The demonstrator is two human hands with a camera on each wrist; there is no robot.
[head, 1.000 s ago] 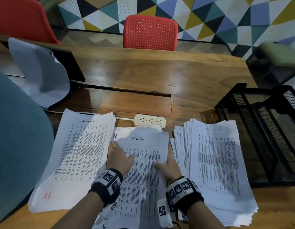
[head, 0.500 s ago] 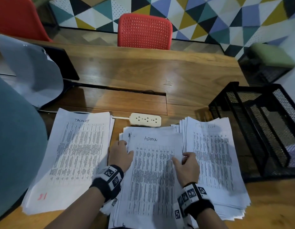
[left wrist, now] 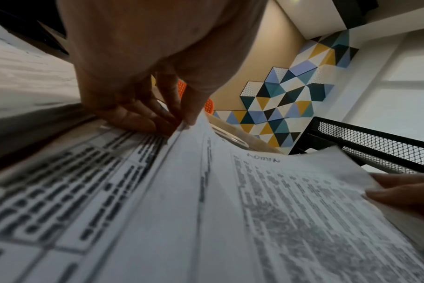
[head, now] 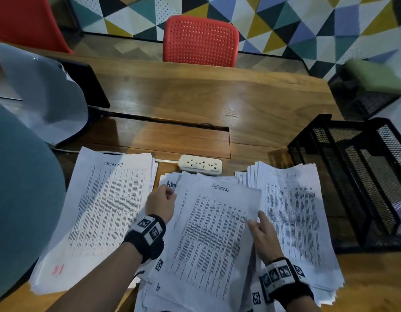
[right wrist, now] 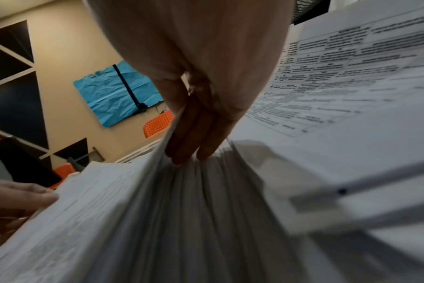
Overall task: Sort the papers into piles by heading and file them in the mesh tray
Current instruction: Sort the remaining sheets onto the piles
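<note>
Three paper piles lie on the wooden desk. The middle pile, headed ADMIN (head: 213, 233), has its top sheets raised and skewed. My left hand (head: 169, 195) pinches their left edge, thumb against fingers (left wrist: 182, 123). At their right edge my right hand (head: 257, 220) holds them, thumb on top and fingers (right wrist: 189, 151) slid beneath. The TASKLIST pile (head: 105, 210) is on the left. A fanned Task List pile (head: 296, 210) is on the right. The black mesh tray (head: 312, 140) stands at the far right, nothing visible inside it.
A white power strip (head: 200, 165) lies just behind the middle pile. A red chair (head: 199, 41) stands across the desk. A grey curved chair back (head: 44, 91) and a black screen (head: 87, 84) are at the back left. A teal shape (head: 19, 199) fills the left.
My right hand slid off the top of the ADMIN pile to its right edge and took hold. The top sheets shifted right. My left hand moved up to pinch their left edge.
</note>
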